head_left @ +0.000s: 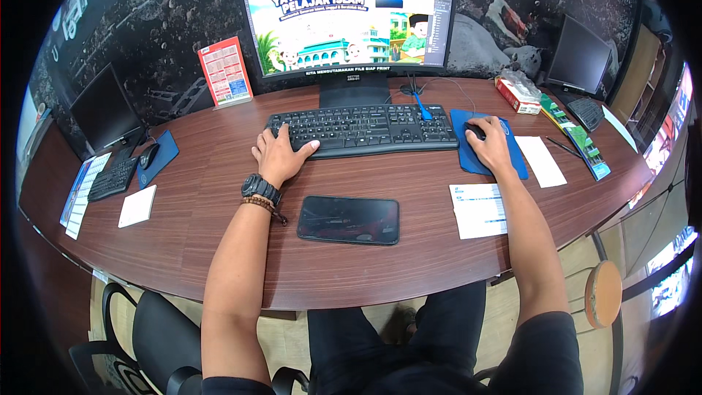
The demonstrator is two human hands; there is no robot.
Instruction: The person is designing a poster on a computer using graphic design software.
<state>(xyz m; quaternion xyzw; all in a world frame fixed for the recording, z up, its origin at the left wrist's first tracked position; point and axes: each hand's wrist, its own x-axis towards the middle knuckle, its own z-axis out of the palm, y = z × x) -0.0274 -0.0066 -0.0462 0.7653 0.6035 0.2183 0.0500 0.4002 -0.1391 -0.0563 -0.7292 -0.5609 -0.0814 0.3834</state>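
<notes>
My left hand [278, 155] rests at the left end of a black keyboard [362, 128], fingers spread over the keys and thumb stretched along its front edge. A dark watch [260, 189] and beaded bracelets circle that wrist. On a blue mouse pad [518, 164], my right hand [492, 148] curls over a black computer mouse [475, 132], partly covering it. Behind the keyboard stands a wide monitor [322, 25] showing colourful artwork with a domed building and cartoon figures. A black smartphone [349, 220] lies face up between my forearms.
Printed paper [477, 211] lies under my right forearm; a white sheet [540, 161] and pen [561, 147] are farther right. A red calendar [224, 73] stands left of the monitor. Other workstations flank the curved wooden desk [219, 249]. A black chair [164, 329] is at lower left.
</notes>
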